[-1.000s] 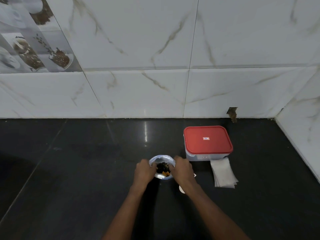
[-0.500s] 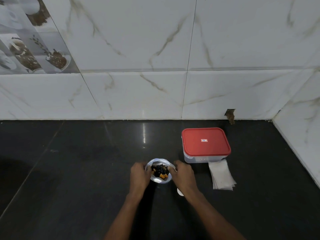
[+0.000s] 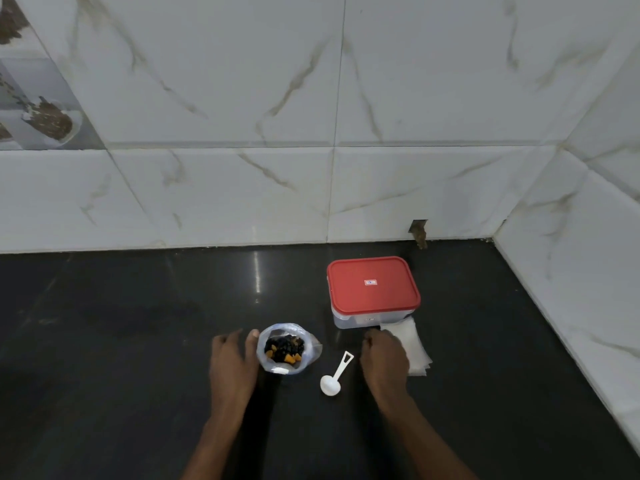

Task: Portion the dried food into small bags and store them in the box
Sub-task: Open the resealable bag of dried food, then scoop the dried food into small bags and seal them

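**Left hand loose beside food bag, right hand at bag stack**

Far left, a decorative tile (image 3: 45, 119) with a brown food print sits in the marble-look wall (image 3: 225, 98). Below it runs a black glossy counter (image 3: 121, 358).

The left hand (image 3: 232, 362) is low on the counter with its back up and its fingers relaxed and slightly spread, gripping nothing. Its thumb tip is at the left side of the open bag (image 3: 264, 358), touching or just beside it.

The open bag is clear plastic and stands upright on the counter, mouth rolled wide. The dried food (image 3: 284, 347) inside is dark pieces with a few orange ones.

Just right of the bag, a white scoop (image 3: 333, 381) lies flat with its bowl toward the camera and its handle pointing up-right. Neither hand touches it.

The right hand (image 3: 382, 360) is back up with its fingers bent down, over the left edge of the stack of small bags (image 3: 417, 351). I cannot tell whether it pinches one.

The stack lies flat, against the front of the box (image 3: 349, 322). The box is clear-walled, with its red lid (image 3: 372, 296) on, and it stands behind the right hand, near the back wall.

A chipped hole (image 3: 419, 232) shows at the wall base above the box.
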{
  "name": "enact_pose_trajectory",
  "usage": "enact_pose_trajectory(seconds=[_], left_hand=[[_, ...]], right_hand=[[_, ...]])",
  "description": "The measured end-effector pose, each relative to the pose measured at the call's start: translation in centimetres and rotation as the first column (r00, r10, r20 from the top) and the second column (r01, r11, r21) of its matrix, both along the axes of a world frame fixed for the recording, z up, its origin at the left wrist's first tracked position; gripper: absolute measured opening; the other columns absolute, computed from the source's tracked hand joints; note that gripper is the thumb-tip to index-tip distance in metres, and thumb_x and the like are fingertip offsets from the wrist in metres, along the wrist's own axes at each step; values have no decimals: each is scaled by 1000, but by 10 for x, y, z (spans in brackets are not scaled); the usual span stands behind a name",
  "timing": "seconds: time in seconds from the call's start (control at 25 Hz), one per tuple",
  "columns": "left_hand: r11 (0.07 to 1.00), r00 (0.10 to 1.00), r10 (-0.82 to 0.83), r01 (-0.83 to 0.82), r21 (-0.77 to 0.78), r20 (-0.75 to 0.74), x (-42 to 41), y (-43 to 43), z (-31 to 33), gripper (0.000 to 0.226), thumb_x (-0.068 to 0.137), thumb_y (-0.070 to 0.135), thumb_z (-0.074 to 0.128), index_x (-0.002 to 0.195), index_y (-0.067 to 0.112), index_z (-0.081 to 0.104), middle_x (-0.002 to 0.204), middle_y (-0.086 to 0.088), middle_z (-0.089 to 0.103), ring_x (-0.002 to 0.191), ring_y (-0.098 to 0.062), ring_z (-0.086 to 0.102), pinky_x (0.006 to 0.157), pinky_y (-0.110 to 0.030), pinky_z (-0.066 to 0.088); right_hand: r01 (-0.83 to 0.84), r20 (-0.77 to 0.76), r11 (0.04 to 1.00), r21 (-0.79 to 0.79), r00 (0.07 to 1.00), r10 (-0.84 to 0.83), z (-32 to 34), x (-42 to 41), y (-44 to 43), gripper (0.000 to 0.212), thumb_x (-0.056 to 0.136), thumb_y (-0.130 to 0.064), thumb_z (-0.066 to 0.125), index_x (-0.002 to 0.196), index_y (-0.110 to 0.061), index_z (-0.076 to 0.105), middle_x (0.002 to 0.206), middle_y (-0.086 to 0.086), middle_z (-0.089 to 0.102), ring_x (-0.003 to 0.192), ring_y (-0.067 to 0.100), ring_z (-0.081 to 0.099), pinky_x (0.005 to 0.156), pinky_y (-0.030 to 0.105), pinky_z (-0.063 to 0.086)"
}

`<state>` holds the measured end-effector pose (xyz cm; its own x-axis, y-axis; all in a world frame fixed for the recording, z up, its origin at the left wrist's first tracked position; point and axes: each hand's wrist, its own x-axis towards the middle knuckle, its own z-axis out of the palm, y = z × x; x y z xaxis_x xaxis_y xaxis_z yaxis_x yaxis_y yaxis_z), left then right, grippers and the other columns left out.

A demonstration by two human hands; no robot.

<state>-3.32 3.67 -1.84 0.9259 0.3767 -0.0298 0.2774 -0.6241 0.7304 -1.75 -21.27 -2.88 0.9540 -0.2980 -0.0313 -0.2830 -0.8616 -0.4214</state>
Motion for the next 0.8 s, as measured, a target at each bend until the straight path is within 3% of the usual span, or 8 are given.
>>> enact_pose_trajectory(seconds=[0.12, 0.24, 0.36, 0.48, 0.68, 0.8], left_hand=[[998, 997, 55, -53, -28, 62, -14, -14, 15, 28, 100, 22, 56, 118, 6, 70, 116, -13, 61, 97, -21, 59, 84, -30, 41], [996, 991, 83, -80, -37, 102, -22, -23, 18, 25, 99, 15, 58, 117, 4, 71, 108, -9, 62, 89, -16, 58, 81, -30, 44], [994, 984, 99, -91, -62, 148, -27, -29, 21, 18, 96, 11, 61, 108, 7, 74, 96, -3, 63, 82, -17, 60, 75, -30, 44], [996, 984, 47, -33, -82, 173, -33, -44, 26, 11, 93, 8, 65, 95, 9, 76, 85, -1, 67, 74, -17, 61, 69, -30, 43], [988, 994, -48, 63, -143, 102, -43, -73, 12, 9, 92, 12, 69, 89, 15, 77, 77, 9, 69, 69, -1, 61, 62, -11, 40], [970, 995, -86, 93, -226, 43, -47, -89, 10, 8, 92, 16, 70, 89, 16, 77, 69, 8, 68, 70, 3, 63, 62, -9, 42]], right_hand=[[115, 32, 993, 20, 993, -116, -9, 2, -51, 19, 94, -24, 58, 98, -9, 69, 103, 8, 65, 100, 25, 59, 80, 36, 48], [62, -65, 998, 15, 996, -60, -15, 8, -62, 19, 91, -27, 61, 92, -10, 68, 101, 7, 65, 95, 24, 59, 73, 33, 47], [49, -94, 999, -20, 994, -51, -20, 10, -63, 19, 91, -18, 52, 82, -10, 67, 91, 5, 67, 85, 22, 64, 65, 29, 43], [50, -52, 999, -13, 997, -51, -21, 9, -67, 19, 93, -26, 53, 86, -13, 66, 90, 1, 63, 85, 18, 61, 67, 28, 43], [-78, -79, 991, -108, 994, 70, -28, 8, -72, 21, 95, -25, 48, 88, -14, 65, 94, 2, 65, 85, 18, 61, 68, 29, 45], [-40, 34, 997, -69, 999, 42, -24, 6, -70, 11, 91, -18, 56, 84, -12, 61, 87, 3, 62, 80, 19, 58, 68, 30, 47]])
